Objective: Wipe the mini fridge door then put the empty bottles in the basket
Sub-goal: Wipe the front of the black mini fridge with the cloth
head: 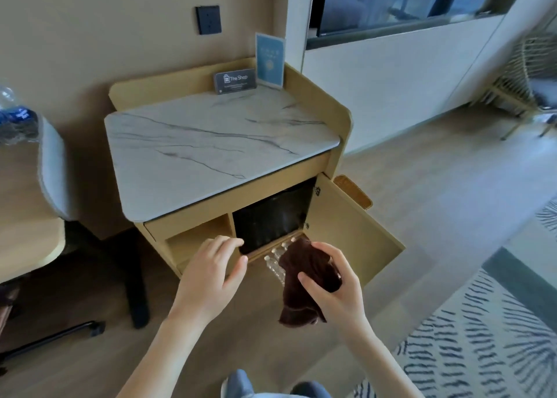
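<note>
Pale wood flooring (437,186) runs under a tan cabinet (193,213) with a marble-patterned top (211,144), set against a beige wall. At the top's back edge stand a dark card sign (235,82) and a light blue card (270,60). The cabinet door (352,231) on the right stands swung open, showing the dark mini fridge door (271,216) inside the right compartment. Clear empty bottles (275,265) lie in a row at the compartment's lower front edge, partly hidden by a dark brown cloth (304,283).

Both forearms reach forward from the bottom of the view. The left hand (211,274) is held palm down with fingers spread and loosely curved, fingertips near the divider between the open left shelf and the fridge, gripping nothing. The right hand (337,289) is tilted, thumb and fingers closed around the bunched cloth, which hangs below it. A woven basket (354,191) shows behind the open door's top edge.
</note>
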